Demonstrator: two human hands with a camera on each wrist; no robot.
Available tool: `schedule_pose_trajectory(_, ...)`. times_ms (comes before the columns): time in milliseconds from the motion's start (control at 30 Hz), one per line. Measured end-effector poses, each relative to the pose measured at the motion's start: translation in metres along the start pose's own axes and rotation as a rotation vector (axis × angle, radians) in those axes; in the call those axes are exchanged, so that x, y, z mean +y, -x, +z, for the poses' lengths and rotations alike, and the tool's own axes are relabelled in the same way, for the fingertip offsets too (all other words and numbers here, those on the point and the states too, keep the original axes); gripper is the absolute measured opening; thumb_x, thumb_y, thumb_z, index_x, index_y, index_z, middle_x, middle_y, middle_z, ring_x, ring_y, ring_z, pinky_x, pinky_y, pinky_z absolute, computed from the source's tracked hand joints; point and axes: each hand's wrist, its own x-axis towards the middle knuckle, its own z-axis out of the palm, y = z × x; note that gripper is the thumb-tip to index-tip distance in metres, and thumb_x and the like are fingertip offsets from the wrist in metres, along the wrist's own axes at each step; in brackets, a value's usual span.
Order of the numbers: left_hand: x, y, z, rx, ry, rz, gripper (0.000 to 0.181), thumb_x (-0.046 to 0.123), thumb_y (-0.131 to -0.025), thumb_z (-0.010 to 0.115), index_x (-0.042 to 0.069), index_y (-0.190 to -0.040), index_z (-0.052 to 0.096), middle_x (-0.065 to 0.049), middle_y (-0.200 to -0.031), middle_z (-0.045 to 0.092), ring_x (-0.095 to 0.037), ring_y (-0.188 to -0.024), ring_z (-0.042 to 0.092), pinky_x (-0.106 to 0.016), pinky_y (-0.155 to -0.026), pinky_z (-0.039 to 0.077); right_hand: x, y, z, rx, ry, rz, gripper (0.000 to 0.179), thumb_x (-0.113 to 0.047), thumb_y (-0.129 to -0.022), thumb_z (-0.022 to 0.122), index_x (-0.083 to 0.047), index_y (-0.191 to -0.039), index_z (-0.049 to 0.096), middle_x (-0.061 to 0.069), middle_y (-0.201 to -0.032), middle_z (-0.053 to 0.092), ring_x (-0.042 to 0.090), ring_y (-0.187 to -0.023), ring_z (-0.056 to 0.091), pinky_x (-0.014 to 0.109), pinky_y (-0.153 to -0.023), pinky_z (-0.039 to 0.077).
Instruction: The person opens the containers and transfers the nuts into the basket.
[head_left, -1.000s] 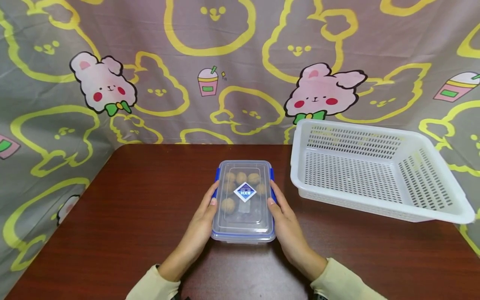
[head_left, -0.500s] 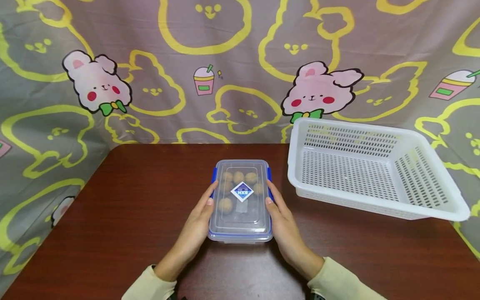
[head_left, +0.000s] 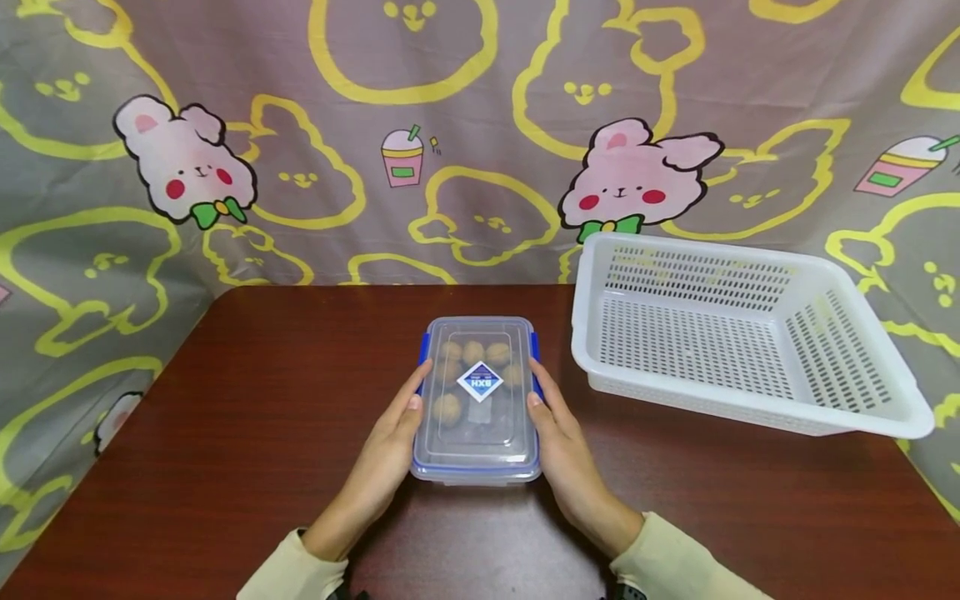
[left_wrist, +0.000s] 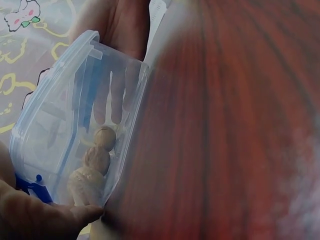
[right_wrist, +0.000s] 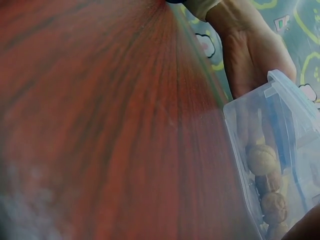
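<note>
A clear plastic food container (head_left: 476,446) with blue side clips and a diamond-shaped sticker on its lid stands on the table. Several walnuts (head_left: 448,409) show through the lid. My left hand (head_left: 378,454) holds the container's left side, thumb at the lid edge. On the opposite side my right hand (head_left: 570,454) presses in the same way, thumb by the rim. Through the clear wall in the left wrist view, the right hand's straight fingers (left_wrist: 116,105) lie along the side. Walnuts (right_wrist: 262,160) also appear low in the container in the right wrist view.
A white perforated plastic basket (head_left: 712,398) stands at the right of the dark wooden table (head_left: 285,400), with nothing seen in it. A patterned curtain (head_left: 465,108) with bears and rabbits hangs behind and beside the table.
The whole head view has shifted slightly, so everything sits a little further left. The hands stay against the container's sides, and the lid remains on.
</note>
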Motion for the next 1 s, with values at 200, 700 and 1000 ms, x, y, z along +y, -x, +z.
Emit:
schedule_pose_trajectory(200, 0.0004, -0.0010, -0.0025, -0.014, 0.007, -0.002, 0.050, 0.025, -0.116, 0.027, 0.036, -0.165, 0.030, 0.000, -0.175, 0.021, -0.028, -0.161, 0.016, -0.059, -0.131, 0.011, -0.0033, 0.0019, 0.0014, 0.001, 0.031, -0.018, 0.052, -0.022, -0.115, 0.035, -0.034, -0.165, 0.030, 0.004, -0.170, 0.030, 0.028, -0.152, 0.035, 0.053, -0.125, 0.026)
schedule_pose_trajectory(700, -0.0019, -0.0027, -0.0047, -0.011, 0.002, -0.016, 0.049, 0.030, -0.117, 0.027, 0.036, -0.165, 0.031, -0.001, -0.174, 0.023, -0.028, -0.161, 0.020, -0.059, -0.131, 0.013, -0.0024, 0.0022, 0.0019, 0.010, 0.052, -0.025, 0.052, -0.021, -0.115, 0.035, -0.033, -0.165, 0.031, 0.006, -0.171, 0.030, 0.029, -0.152, 0.033, 0.055, -0.126, 0.023)
schedule_pose_trajectory(1000, -0.0013, -0.0032, -0.0054, -0.027, 0.046, -0.017, 0.050, 0.025, -0.117, 0.026, 0.035, -0.165, 0.032, 0.000, -0.175, 0.022, -0.025, -0.161, 0.018, -0.056, -0.131, 0.012, -0.0024, 0.0018, 0.0016, 0.002, 0.046, -0.032, 0.052, -0.020, -0.115, 0.034, -0.032, -0.166, 0.030, 0.006, -0.171, 0.029, 0.029, -0.153, 0.032, 0.054, -0.127, 0.022)
